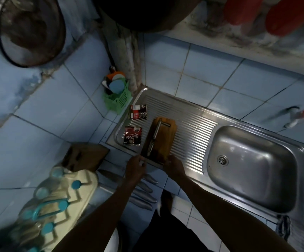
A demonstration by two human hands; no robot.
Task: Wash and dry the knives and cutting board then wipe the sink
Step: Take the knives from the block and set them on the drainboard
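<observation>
both hands meet the near edge of the cutting board [163, 140] on the drainboard [193, 120]: right hand [174, 163] grips it, left hand [135, 167] pinches its corner; a knife [154, 137] lies on it.

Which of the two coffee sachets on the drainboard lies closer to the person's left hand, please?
The sachet with the cursive lettering, lying left of the cutting board, is closer to the left hand. The other sachet sits farther back, beside the green basket.
</observation>
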